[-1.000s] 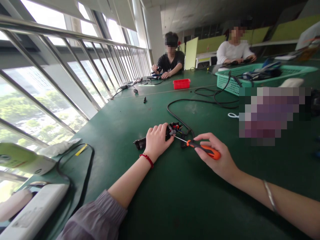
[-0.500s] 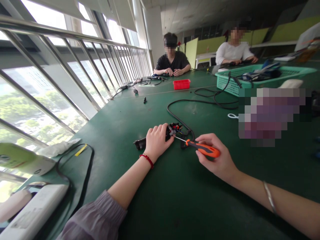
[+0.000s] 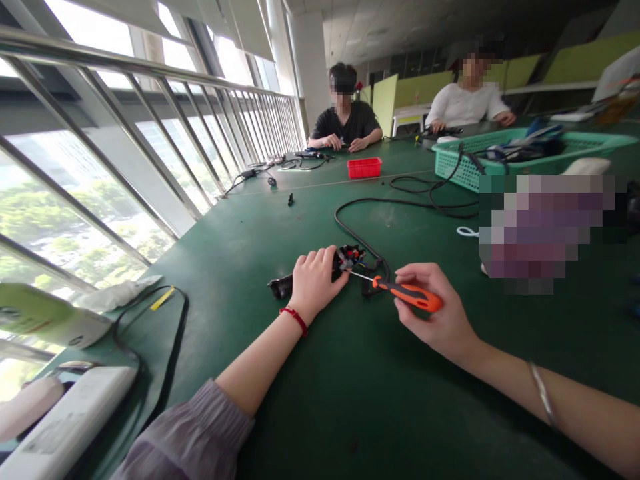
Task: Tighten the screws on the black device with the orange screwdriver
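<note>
My left hand [image 3: 313,283] is wrapped over a black corded device [image 3: 281,287], pressing it to the table. The device's body sticks out to the left under my palm. Its far end lies exposed beyond my fingers, with coloured wires [image 3: 358,255] and small parts showing. In my right hand [image 3: 440,320] is an orange and black screwdriver [image 3: 407,293], its handle between thumb and fingers. The shaft points left, and its tip reaches the exposed end beside my left thumb. Exactly what the tip touches is too small to tell.
A black cable [image 3: 345,227] curves from the device toward a green basket [image 3: 455,167] holding tools. A red tray [image 3: 364,168] stands farther back. To the left are a power strip [image 3: 75,420], a green bottle [image 3: 47,317] and a metal railing [image 3: 150,80]. Two people sit across the table.
My right hand and the screwdriver handle have shifted very slightly right, with the tip still at the device. My left hand stays put. The far person in white has moved their hands apart.
</note>
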A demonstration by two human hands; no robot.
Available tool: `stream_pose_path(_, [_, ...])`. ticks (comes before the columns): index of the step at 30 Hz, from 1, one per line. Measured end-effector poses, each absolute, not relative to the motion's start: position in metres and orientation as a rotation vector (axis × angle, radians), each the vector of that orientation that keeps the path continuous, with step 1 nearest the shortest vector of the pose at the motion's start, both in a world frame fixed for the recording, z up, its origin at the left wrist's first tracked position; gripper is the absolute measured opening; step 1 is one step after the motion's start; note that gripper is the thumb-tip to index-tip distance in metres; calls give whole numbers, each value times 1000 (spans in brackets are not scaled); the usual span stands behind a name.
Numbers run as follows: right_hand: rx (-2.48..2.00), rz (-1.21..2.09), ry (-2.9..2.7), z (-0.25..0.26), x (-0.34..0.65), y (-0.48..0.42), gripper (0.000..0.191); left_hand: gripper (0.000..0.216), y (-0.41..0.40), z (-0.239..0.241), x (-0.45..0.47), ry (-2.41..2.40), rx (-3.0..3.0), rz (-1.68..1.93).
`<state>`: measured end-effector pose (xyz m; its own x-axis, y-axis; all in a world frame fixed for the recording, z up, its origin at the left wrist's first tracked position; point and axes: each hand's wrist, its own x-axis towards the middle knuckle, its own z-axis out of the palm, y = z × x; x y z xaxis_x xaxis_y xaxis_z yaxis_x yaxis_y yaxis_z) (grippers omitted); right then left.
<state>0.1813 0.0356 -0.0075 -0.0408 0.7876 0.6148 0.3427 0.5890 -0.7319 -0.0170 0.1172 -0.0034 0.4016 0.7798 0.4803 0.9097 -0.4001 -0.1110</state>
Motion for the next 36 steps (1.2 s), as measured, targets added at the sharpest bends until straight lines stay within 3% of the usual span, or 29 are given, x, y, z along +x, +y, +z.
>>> stream_pose_path(3, [-996,587,-1682,-5,180,36,34,42,117,-4,-17,-1456,-2307,-502])
stream_pose_path(7, [-1106,656,-1741,0,180,32,12,43,117,-3,-17,-1460,-2311,-502])
stream_pose_path(15, [-951,548,-1726,-5,180,35,39,42,116,-1,-17,-1463,-2316,-498])
stream_pose_path(20, [-1039,643,-1839,-3,180,33,19,42,115,-1,-17,-1473,-2316,-501])
stream_pose_path(28, [-950,521,-1700,-6,180,36,37,43,115,-2,-17,-1458,-2305,-503])
stream_pose_path(33, [-1053,651,-1788,-2,181,32,16,42,116,-2,-17,-1462,-2305,-501])
stream_pose_path(36, [-1020,565,-1737,-4,180,33,23,43,116,-3,-17,-1457,-2306,-501])
